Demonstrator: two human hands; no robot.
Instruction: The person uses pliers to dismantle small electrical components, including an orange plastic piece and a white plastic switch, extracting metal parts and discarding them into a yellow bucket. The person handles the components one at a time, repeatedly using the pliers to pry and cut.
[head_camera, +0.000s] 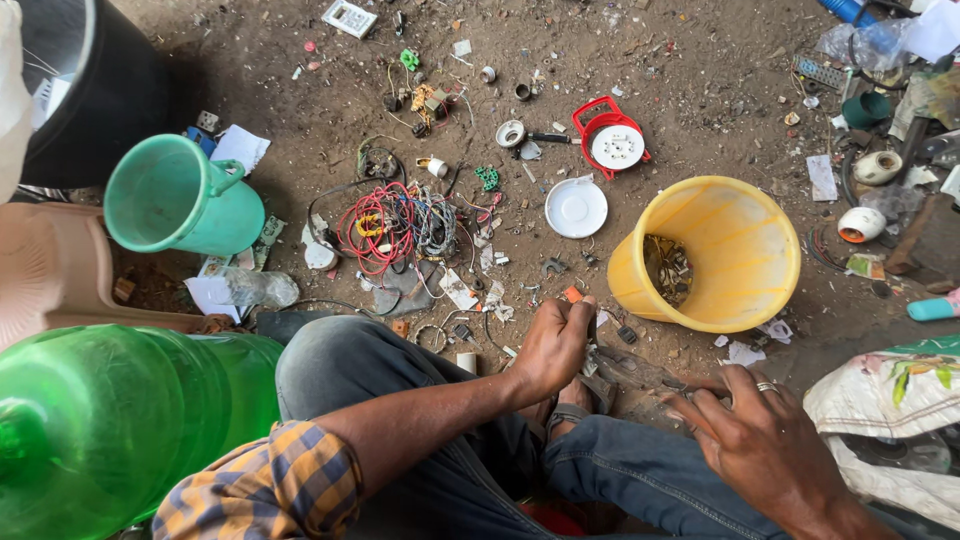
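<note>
- The person sits on the dirt ground (700, 90) and looks down at both hands.
- The left hand (552, 345) is closed around a small tool with an orange bit (573, 294) at the top. The tool stands up out of the fist.
- The right hand (765, 430) lies with its fingers spread on a flat grey metal piece (635, 370). A ring is on one finger.
- The metal piece lies on the ground between the two hands, just in front of the person's knees.
- A yellow bucket (740, 250) lies tipped over just behind the hands. Small metal bits are inside it.
- A tangle of red and grey wires (395, 225) lies well to the left of the bucket.
- A white round lid (576, 208) and a red cord reel (610, 140) lie farther away.
- A green jug (180, 198) and a big green bottle (120, 420) are on the left side.
</note>
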